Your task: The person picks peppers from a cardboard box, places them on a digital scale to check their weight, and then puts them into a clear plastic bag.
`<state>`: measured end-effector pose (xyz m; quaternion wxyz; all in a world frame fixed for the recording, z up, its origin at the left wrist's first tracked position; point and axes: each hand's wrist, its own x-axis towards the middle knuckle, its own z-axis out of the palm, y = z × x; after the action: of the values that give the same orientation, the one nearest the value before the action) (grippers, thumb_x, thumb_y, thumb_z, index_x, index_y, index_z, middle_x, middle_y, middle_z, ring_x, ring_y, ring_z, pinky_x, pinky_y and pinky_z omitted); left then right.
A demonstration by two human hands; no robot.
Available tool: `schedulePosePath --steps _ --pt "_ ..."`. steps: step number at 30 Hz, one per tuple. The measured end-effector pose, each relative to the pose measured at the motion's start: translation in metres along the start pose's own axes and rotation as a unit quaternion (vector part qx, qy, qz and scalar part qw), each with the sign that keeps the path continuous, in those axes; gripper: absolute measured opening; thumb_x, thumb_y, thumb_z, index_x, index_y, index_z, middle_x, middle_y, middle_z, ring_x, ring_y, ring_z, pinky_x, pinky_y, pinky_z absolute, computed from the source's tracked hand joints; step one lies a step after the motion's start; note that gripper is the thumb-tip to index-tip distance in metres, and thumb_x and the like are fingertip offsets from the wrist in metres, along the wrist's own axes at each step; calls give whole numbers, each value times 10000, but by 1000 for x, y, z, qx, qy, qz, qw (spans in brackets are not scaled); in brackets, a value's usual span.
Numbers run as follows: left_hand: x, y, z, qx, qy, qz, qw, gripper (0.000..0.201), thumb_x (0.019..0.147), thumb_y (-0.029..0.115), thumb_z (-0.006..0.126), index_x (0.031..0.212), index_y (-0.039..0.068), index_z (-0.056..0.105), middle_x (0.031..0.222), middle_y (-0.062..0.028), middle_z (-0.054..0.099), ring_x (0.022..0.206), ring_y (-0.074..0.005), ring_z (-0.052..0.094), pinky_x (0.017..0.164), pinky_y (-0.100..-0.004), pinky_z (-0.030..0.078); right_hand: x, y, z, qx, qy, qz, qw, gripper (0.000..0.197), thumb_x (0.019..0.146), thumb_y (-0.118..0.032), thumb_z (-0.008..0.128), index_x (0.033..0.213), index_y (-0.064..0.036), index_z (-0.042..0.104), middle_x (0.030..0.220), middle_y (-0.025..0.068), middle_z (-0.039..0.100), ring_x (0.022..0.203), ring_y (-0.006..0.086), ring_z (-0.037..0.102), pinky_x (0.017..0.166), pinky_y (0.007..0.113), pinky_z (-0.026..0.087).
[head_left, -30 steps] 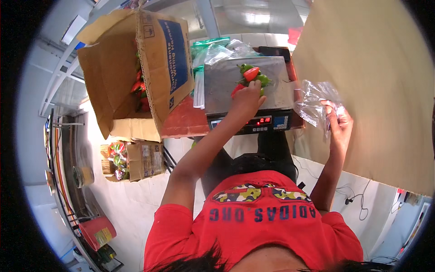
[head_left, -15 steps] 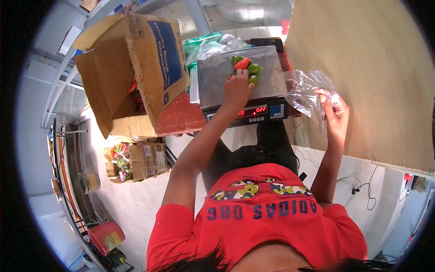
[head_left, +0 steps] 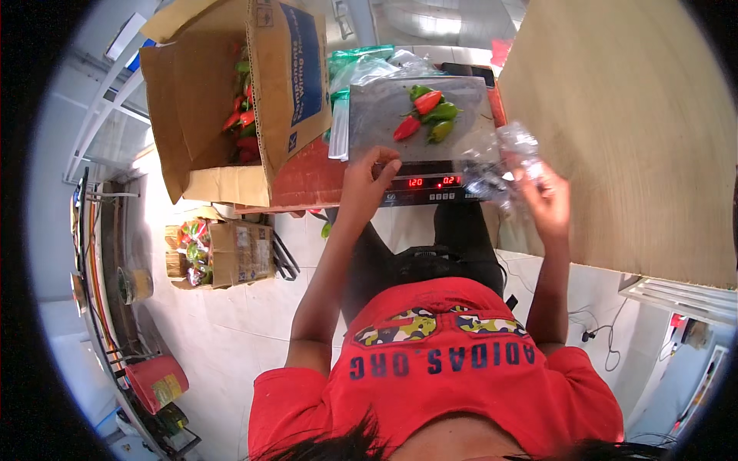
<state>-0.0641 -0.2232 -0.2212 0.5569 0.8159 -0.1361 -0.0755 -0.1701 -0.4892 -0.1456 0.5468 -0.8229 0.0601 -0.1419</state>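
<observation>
Several red and green peppers [head_left: 440, 112] lie in a loose cluster on the metal plate of a weighing scale [head_left: 377, 115]. My left hand [head_left: 370, 178] is over the scale's front left edge, below the peppers and apart from them. Its fingers are bent, with a gap to the thumb and nothing seen between them. At the scale's front right corner, my right hand [head_left: 544, 196] grips a crumpled clear plastic bag [head_left: 516, 142]. The bag overlaps the right end of the scale's lit red display [head_left: 430, 183].
An open cardboard box [head_left: 296, 92] holding more peppers [head_left: 244, 115] stands left on the red table [head_left: 307, 180]. Behind the scale lie plastic bags [head_left: 369, 65] and a dark flat object [head_left: 469, 72]. A wooden board [head_left: 630, 138] fills the right. A smaller box [head_left: 244, 250] sits on the floor.
My left hand has left the peppers and drawn back toward me, to the scale's front edge. My right hand has shifted left with the bag, toward the scale. The view has also moved slightly.
</observation>
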Motion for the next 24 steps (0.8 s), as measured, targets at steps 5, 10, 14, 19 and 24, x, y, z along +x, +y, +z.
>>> schedulePosePath --steps 5,10,14,19,24 --pt "-2 -6 1 -28 38 36 998 206 876 167 617 1019 19 610 911 -84 633 752 -132 592 680 -268 473 -8 -16 30 -160 -188 -44 968 171 846 -144 627 930 4 609 700 103 590 608 194 549 581 342 424" --pt "-10 22 18 9 -48 80 996 306 925 266 539 1080 7 590 1014 -122 601 825 -239 607 780 -327 469 -21 -4 49 -240 -244 -116 932 140 828 -151 593 891 -28 569 709 156 531 698 351 558 607 412 430" --pt "-21 25 25 76 -80 -24 994 499 875 401 578 1176 7 522 982 -157 620 868 -291 614 821 -344 461 -24 -7 69 -229 -262 -201 916 162 803 -133 585 947 -60 579 861 118 555 783 326 572 672 423 456" --pt "-19 -10 20 112 -96 25 989 457 789 287 644 1140 18 526 1022 -184 634 943 -328 623 822 -369 466 -19 -3 91 -232 -304 -346 856 228 764 -130 643 969 -35 607 857 96 560 857 272 582 744 373 473" --pt "-22 -18 -1 70 -22 -22 997 355 764 194 647 1061 14 570 946 -173 644 871 -312 630 769 -382 471 41 18 75 -7 -150 -105 983 288 771 -111 604 1055 -63 619 970 106 589 958 318 559 861 436 436"
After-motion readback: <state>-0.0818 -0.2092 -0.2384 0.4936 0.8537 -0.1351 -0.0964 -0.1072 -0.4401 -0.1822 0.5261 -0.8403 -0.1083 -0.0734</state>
